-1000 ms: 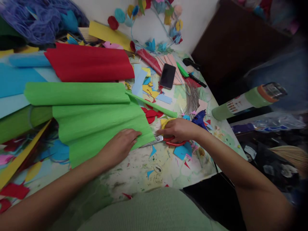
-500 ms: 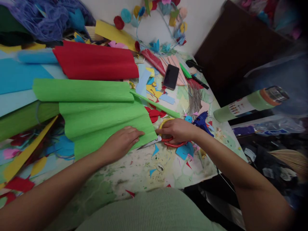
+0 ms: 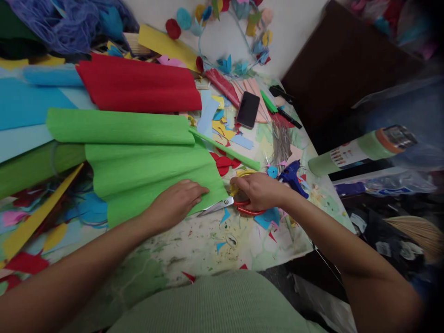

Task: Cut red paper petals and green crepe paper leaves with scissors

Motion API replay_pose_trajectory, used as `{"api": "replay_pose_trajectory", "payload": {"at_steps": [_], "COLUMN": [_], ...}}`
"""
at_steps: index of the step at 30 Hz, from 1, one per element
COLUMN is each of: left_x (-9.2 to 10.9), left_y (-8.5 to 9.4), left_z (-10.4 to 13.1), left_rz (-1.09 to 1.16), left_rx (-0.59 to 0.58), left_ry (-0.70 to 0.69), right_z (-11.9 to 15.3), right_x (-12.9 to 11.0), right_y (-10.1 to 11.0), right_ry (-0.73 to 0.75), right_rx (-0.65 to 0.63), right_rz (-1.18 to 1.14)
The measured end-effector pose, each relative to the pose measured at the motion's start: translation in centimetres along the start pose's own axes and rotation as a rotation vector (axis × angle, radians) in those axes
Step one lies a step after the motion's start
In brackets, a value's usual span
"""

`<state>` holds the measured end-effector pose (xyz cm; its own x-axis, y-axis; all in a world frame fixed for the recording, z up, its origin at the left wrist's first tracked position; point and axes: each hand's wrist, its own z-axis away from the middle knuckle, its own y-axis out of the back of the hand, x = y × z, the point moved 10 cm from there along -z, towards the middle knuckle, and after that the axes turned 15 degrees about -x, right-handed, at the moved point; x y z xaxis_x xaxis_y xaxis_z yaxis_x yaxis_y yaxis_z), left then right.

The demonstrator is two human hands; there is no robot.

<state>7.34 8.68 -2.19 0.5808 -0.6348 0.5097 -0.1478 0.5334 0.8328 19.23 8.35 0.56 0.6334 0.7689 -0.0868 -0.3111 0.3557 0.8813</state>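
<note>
A wide sheet of bright green crepe paper [image 3: 138,169] lies spread on the table, with a rolled part along its far side. Flat on its near right corner rests my left hand [image 3: 182,198], pressing the paper down, fingers stretched to the right. My right hand [image 3: 260,189] is closed around the red and yellow handles of a pair of scissors [image 3: 227,202]. The metal blades point left along the near edge of the green paper, partly under it. A narrow rolled green strip [image 3: 229,150] lies beyond the scissors.
Red crepe paper [image 3: 142,85] lies behind the green sheet. A phone [image 3: 248,109], wires [image 3: 281,141], a blue glue gun [image 3: 291,175] and coloured scraps lie to the right. A light green bottle [image 3: 357,150] stands past the table's right edge. Paper flowers [image 3: 227,64] hang at the wall.
My right hand's outstretched finger has drawn back from the paper's corner, and the hand has curled onto the scissors' handles. My left hand stays in place on the paper.
</note>
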Motion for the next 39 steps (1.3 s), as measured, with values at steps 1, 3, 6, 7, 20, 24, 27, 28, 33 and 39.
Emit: {"api": "replay_pose_trajectory", "payload": {"at_steps": [1, 3, 6, 7, 20, 24, 27, 28, 33, 39], "left_x": [0.0, 0.0, 0.0, 0.0, 0.2, 0.4, 0.6, 0.6, 0.6, 0.6], "left_y": [0.0, 0.1, 0.3, 0.3, 0.5, 0.8, 0.9, 0.9, 0.9, 0.8], "left_z": [0.0, 0.1, 0.2, 0.2, 0.2, 0.3, 0.5, 0.5, 0.5, 0.6], "left_rz": [-0.002, 0.002, 0.016, 0.019, 0.014, 0.012, 0.007, 0.004, -0.011, -0.006], "left_rx": [0.003, 0.011, 0.027, 0.032, 0.045, 0.061, 0.075, 0.075, 0.086, 0.096], "left_ry": [-0.001, -0.003, -0.005, -0.005, -0.031, -0.029, -0.035, -0.036, -0.048, -0.062], "right_z": [0.0, -0.2, -0.6, -0.7, -0.8, -0.9, -1.0, -1.0, -1.0, -1.0], "right_x": [-0.2, -0.6, -1.2, -1.3, -2.1, -2.5, -2.6, -2.7, -2.5, -2.5], "right_y": [0.2, 0.3, 0.3, 0.4, 0.1, 0.3, 0.3, 0.3, 0.1, 0.1], "right_ry": [0.000, 0.001, 0.022, 0.032, 0.081, 0.070, 0.056, 0.054, 0.039, 0.021], "right_rx": [0.017, 0.036, 0.035, 0.035, -0.046, -0.023, -0.007, -0.005, -0.017, 0.001], "right_rz": [-0.022, -0.050, -0.060, -0.059, -0.021, -0.033, -0.043, -0.044, -0.089, -0.091]}}
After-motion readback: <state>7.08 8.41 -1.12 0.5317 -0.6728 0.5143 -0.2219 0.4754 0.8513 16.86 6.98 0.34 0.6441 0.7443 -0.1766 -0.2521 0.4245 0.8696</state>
